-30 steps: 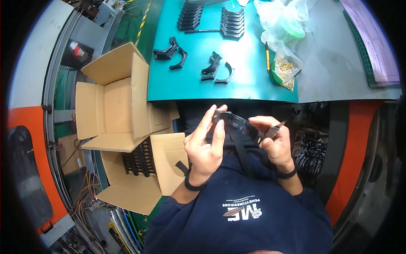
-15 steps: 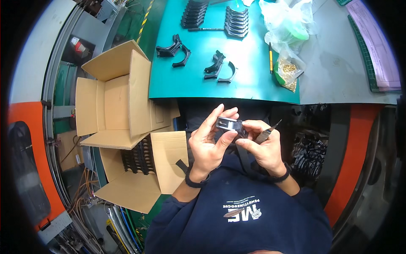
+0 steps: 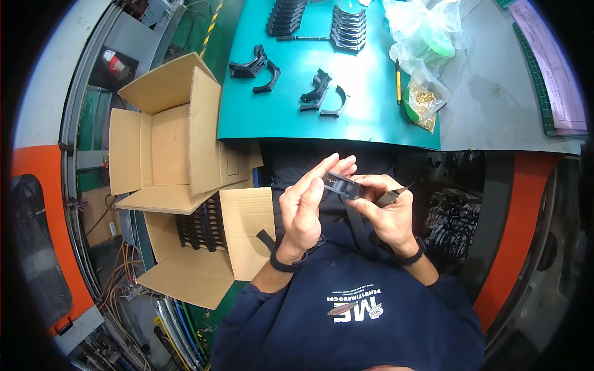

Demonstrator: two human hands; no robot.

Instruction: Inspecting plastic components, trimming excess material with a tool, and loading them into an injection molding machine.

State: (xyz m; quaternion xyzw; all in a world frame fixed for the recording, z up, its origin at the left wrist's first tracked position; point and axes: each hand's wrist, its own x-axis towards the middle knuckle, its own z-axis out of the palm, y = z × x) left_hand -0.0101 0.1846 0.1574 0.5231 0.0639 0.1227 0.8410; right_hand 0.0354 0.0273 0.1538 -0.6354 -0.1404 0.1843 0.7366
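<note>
In front of my chest, a small black plastic part point(image 3: 342, 186) with a hollow, frame-like end is tilted between my hands. The fingers of my left hand point(image 3: 302, 210) stretch behind its left end, with the thumb upright close beside that end. Its right end is pinched between the thumb and fingers of my right hand point(image 3: 390, 216). That same hand also keeps a slim pointed metal tool point(image 3: 391, 196) against its fingers, tip pointing up and right; its exact kind is unclear. The fingers partly cover the part.
The green-topped table point(image 3: 266, 120) ahead holds curved black brackets point(image 3: 322, 93), stacked brackets point(image 3: 348, 31), a yellow pen point(image 3: 398, 83) and a bag of small brass-coloured pieces point(image 3: 426, 102). Open cardboard boxes point(image 3: 204, 133) stand left, the lower one containing black parts point(image 3: 203, 227).
My left thumb has lifted off the part's face and now stands upright. The part has tilted, its right end dropping slightly, and the pointed tool has turned a little in my right hand.
</note>
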